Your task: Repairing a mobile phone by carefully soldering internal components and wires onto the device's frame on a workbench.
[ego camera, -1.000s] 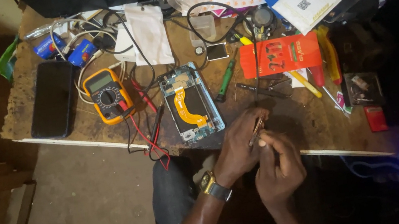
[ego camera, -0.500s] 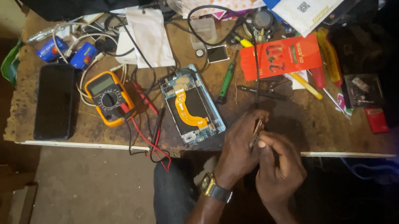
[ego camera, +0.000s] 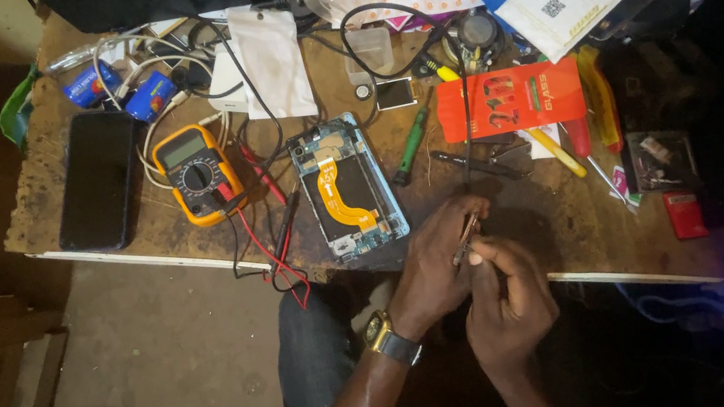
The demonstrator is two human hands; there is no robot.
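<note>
- A black phone [ego camera: 98,180] lies face up at the left end of the wooden bench [ego camera: 579,227], screen dark.
- Just right of it sits an orange meter [ego camera: 198,173], its red and black leads [ego camera: 275,237] trailing over the bench's front edge.
- Behind the meter, white cables [ego camera: 159,81] tangle around two small blue packs [ego camera: 122,91], with a white pouch [ego camera: 274,61] lying beside them.
- Near the middle lies an opened phone [ego camera: 349,188], back off, an orange ribbon strip running across its inside.
- A green-handled screwdriver [ego camera: 408,146] lies just right of that phone.
- The left hand [ego camera: 435,265], a watch [ego camera: 390,338] on its wrist, is curled closed around a small metal piece [ego camera: 464,238] at the bench's front edge.
- The right hand [ego camera: 508,301] touches the left, its fingers pinched shut on the same small piece; what exactly it is cannot be told.
- Behind the hands lies a red card packet [ego camera: 510,100], with dark pliers [ego camera: 476,161] just in front of it.
- A yellow-handled tool [ego camera: 557,153] lies further right.
</note>
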